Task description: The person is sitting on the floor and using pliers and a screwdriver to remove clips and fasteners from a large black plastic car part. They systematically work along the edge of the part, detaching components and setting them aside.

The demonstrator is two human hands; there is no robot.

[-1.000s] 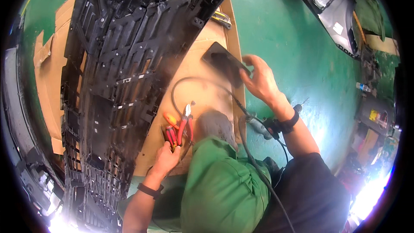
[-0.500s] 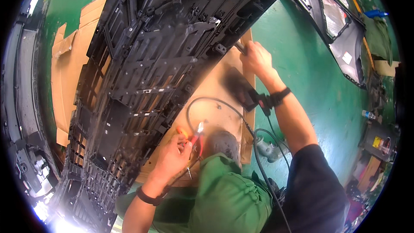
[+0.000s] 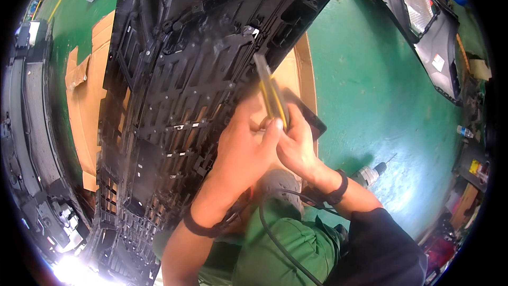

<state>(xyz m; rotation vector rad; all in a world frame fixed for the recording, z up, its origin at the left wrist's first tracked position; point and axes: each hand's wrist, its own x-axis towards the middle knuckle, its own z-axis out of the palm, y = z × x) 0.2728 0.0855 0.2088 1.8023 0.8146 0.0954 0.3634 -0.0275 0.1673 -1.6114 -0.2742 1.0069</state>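
My left hand (image 3: 248, 151) and my right hand (image 3: 296, 148) meet over the cardboard (image 3: 307, 63), both closed on a slim yellow utility knife (image 3: 273, 96), tilted up toward a large black plastic panel (image 3: 174, 74). The knife's upper end is blurred. A dark phone-like rectangle (image 3: 313, 124) lies behind my right hand. Below my hands, a black cable (image 3: 272, 235) loops over green-clad legs (image 3: 286, 243). The pliers are mostly hidden behind my left arm.
A drill (image 3: 370, 175) sits on the green floor (image 3: 391, 116) at right. Another dark part (image 3: 434, 63) is at upper right. Cardboard pieces (image 3: 84, 116) and a long grey part (image 3: 32, 122) lie left. Tools and clutter (image 3: 471, 175) line the right rim.
My left hand has left the red pliers and risen to join my right hand. My right hand went from the phone to the knife and has brought it back to the middle.
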